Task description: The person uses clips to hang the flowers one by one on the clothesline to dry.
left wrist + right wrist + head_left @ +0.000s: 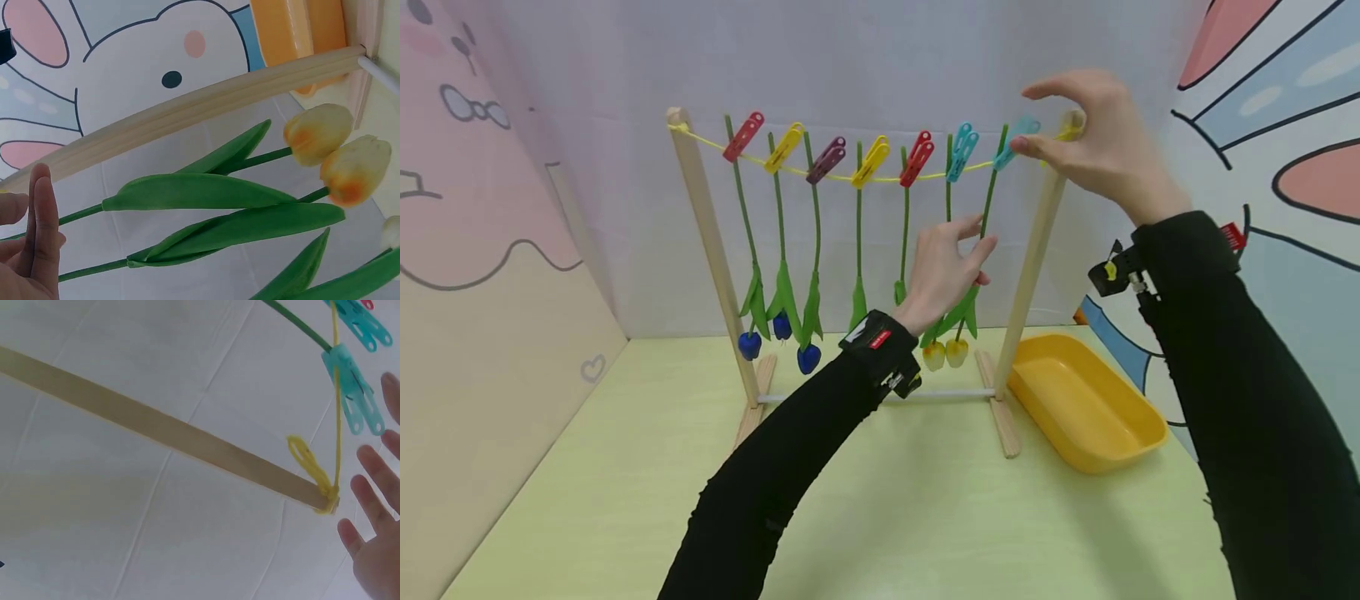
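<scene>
My right hand (1093,137) is beside the rightmost light-blue clothespin (353,387), its thumb and index finger spread wide. That clothespin clips a green tulip stem (991,196) to a yellow string (932,176). Lower down, my left hand (947,271) is next to the same stem; in the left wrist view its fingers (45,225) are straight and overlap the stems. Two yellow-white tulip heads (356,170) hang below it. Another light-blue clothespin (962,152) holds the neighbouring stem.
Further left, red, yellow and purple clothespins (826,160) hold several more tulips, some with blue heads (808,359). The string is tied between two wooden posts (1033,267) standing on the pale green table (880,500). A yellow basin (1086,400) sits right of the rack.
</scene>
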`<state>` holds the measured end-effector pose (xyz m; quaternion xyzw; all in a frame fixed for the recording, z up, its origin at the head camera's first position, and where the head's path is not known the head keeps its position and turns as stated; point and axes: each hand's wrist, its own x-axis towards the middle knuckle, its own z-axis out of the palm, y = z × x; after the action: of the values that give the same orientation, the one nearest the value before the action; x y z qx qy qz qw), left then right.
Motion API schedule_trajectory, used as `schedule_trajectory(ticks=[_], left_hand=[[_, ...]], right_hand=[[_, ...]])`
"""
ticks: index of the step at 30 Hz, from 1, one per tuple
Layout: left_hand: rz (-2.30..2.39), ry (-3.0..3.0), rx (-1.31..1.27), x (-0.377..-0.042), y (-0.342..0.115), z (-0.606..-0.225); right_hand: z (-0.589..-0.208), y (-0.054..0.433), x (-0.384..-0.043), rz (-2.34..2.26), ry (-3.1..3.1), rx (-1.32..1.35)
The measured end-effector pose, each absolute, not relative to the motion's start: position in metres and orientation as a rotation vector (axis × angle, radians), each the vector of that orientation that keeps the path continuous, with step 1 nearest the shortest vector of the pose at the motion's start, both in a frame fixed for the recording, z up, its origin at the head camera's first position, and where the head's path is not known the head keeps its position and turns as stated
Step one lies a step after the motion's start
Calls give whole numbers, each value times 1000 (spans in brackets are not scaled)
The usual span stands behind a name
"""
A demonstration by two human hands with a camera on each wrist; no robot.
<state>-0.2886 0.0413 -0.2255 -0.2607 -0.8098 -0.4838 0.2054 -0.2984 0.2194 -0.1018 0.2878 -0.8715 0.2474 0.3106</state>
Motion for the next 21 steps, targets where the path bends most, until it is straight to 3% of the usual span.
schedule_trajectory(ticks=[7,16,21], left_hand=[[-1287,-2276,-838,-261,22,-258],[-1043,-2398,-843,-219,-12,-310],[-855,-2478,-794,-198,-39,-339]], right_hand=[[-149,229,-277,687,-2067,771],[-247,247,-229,721,-2255,915],[-296,248,-208,704,-2369,869]])
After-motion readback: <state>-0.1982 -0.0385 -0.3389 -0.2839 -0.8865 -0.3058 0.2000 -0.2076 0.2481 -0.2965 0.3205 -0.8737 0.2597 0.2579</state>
